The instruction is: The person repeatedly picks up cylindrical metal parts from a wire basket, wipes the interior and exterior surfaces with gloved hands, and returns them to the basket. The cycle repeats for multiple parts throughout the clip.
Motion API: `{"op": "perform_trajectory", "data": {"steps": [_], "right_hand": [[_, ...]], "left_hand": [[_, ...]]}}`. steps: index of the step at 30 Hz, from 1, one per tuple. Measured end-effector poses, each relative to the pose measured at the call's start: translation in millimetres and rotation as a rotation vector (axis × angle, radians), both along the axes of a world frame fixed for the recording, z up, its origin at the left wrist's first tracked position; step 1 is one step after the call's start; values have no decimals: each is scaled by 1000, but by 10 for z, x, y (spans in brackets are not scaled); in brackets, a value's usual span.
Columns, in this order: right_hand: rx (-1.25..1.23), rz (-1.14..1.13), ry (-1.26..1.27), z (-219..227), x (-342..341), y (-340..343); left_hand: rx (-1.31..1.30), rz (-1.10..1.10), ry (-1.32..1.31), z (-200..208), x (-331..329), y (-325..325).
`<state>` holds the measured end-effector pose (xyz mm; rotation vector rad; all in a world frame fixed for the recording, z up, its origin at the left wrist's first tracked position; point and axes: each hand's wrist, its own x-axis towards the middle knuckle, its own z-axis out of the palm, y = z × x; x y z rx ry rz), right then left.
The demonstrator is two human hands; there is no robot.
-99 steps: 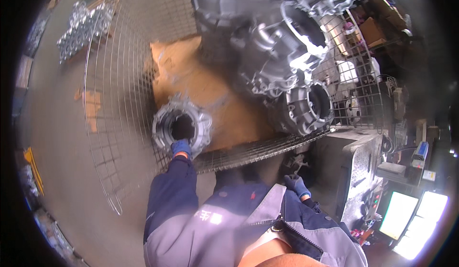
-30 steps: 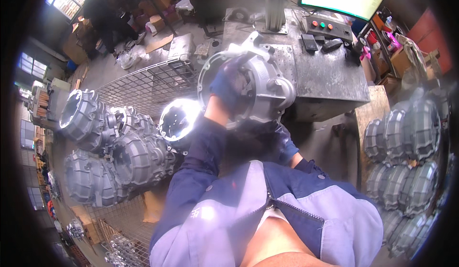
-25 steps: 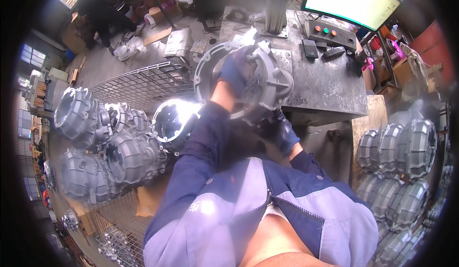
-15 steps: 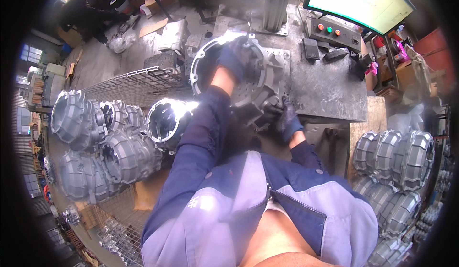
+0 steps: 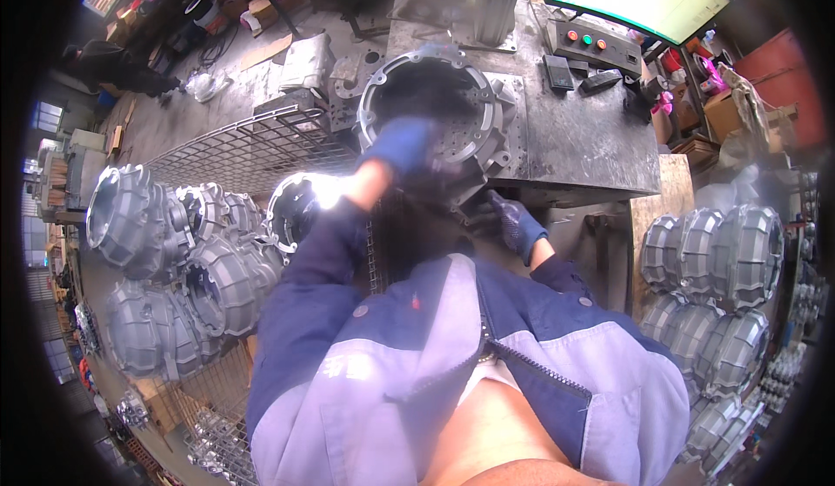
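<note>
A large grey metal casting, a gearbox housing (image 5: 494, 119) with a round bolt-holed rim, rests on the workbench in front of me, its opening facing up. My left hand (image 5: 402, 145), in a blue glove, is over the near left part of that opening. Motion smears its fingers, so their grip cannot be made out. My right hand (image 5: 522, 229), in a dark dotted glove, is beside the housing's near lower end. Its fingers stretch toward the casting, and whether they touch it is unclear.
Several similar housings (image 5: 228, 284) are stacked at left near a wire mesh cage (image 5: 248, 148). More stacked housings (image 5: 750, 255) stand at right. On the steel bench (image 5: 591, 151) sit a control box (image 5: 600, 46) with coloured buttons and a monitor (image 5: 642, 3). A person (image 5: 117, 64) is far left.
My left hand has drawn back toward me from inside the housing's upper part. My right hand has shifted slightly lower, away from the bench edge. The whole view has shifted a little.
</note>
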<state>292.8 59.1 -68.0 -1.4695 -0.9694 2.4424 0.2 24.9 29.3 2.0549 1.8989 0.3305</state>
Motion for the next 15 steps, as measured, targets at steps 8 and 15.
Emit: {"op": "perform_trajectory", "data": {"steps": [8,15], "right_hand": [[930,476,454,-388,-351,-313],[548,209,411,-406,-328,-278]], "left_hand": [[185,105,48,-361,77,-408],[238,65,112,-202,112,-392]]}}
